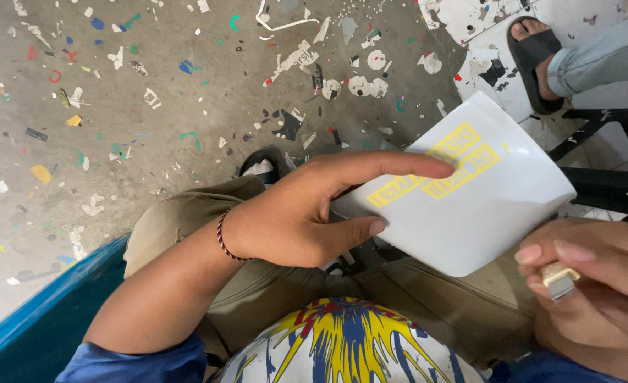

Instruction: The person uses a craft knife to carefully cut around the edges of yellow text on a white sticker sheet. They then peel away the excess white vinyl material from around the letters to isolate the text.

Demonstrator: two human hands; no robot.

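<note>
My left hand (307,213) grips the left edge of a white sheet (495,213) that carries yellow cut-out lettering; the index finger stretches across the sheet onto the yellow print and the thumb presses from below. A red and black cord bracelet (222,236) circles that wrist. My right hand (598,273) sits at the lower right, just under the sheet's right corner, fingers closed on a small tool (559,280) with a tan handle and a grey metal tip. Both hands hover over my lap in olive trousers (271,291).
A painted helmet-like dome (342,344) in white, yellow, blue and red lies at the bottom centre. A blue rim (37,319) runs along the lower left. The concrete floor (151,142) is littered with sticker scraps. Another person's sandalled foot (534,53) and a black frame (605,124) are upper right.
</note>
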